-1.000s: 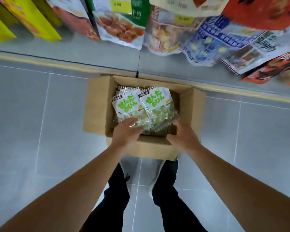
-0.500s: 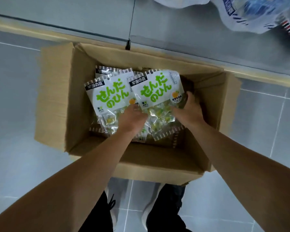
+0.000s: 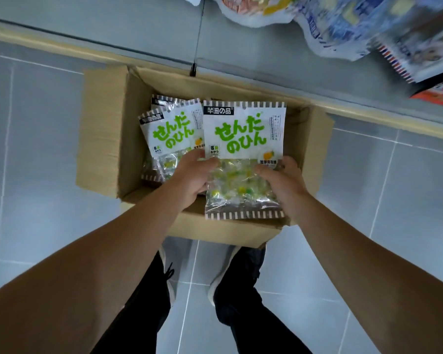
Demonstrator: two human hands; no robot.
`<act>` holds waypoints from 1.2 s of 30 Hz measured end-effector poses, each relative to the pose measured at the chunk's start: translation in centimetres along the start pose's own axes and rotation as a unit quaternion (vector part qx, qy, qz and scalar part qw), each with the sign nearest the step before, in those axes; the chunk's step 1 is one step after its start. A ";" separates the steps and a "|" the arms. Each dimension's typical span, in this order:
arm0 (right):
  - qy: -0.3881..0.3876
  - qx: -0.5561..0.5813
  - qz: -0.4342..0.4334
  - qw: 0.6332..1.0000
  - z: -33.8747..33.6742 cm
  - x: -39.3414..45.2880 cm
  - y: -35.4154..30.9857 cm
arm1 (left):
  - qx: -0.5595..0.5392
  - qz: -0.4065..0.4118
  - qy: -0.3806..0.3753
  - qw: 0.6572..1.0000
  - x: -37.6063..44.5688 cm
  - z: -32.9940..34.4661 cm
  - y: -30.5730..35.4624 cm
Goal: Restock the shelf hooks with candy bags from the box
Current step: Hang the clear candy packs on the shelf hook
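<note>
While I lean over the open cardboard box (image 3: 105, 139) on the grey tiled floor (image 3: 36, 226), this is what I hold:

Candy bag in hand (image 3: 243, 159): raised over the box's near right part, upright and facing me; white top half with big green lettering, a black label strip at upper left, brown-and-white striped seals at top and bottom, and a clear lower half showing wrapped yellow, green and white sweets.
Left hand (image 3: 192, 177): my fingers curl round the bag's left edge at mid-height.
Right hand (image 3: 284, 180): my fingers pinch the bag's right edge by the small round fruit badge.
Bags in the box (image 3: 169, 139): same design, stacked at the left, partly hidden by my left hand.
Hanging packets (image 3: 343, 24): blurred, at the upper right, above the shelf base.
Feet: dark shoes (image 3: 235, 277) just behind the box.
</note>
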State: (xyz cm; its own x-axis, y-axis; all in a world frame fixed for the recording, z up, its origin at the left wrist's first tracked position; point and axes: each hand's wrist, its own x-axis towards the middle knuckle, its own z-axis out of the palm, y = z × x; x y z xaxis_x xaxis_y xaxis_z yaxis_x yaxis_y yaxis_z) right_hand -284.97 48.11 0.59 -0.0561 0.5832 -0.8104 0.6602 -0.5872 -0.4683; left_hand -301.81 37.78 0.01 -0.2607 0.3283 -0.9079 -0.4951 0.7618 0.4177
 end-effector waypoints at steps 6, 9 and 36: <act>0.004 0.031 -0.023 0.999 -2.5 -13.1 -5.6 | -0.021 0.007 0.010 1.000 -13.6 -2.5 5.0; 0.003 0.032 -0.042 0.999 -4.1 -20.0 -9.2 | -0.010 0.032 0.008 0.999 -21.3 -3.9 8.2; 0.140 0.197 -0.247 0.938 -36.5 -66.7 -11.4 | 0.081 0.355 -0.083 0.928 -73.6 12.5 15.5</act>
State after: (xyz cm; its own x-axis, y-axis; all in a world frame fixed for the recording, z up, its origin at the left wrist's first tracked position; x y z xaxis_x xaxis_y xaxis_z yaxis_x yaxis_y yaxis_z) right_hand -261.41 36.35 72.81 -0.0467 0.9316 -0.3606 0.2736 -0.3352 -0.9015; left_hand -279.99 32.40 72.87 -0.3359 0.8503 -0.4051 -0.1131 0.3906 0.9136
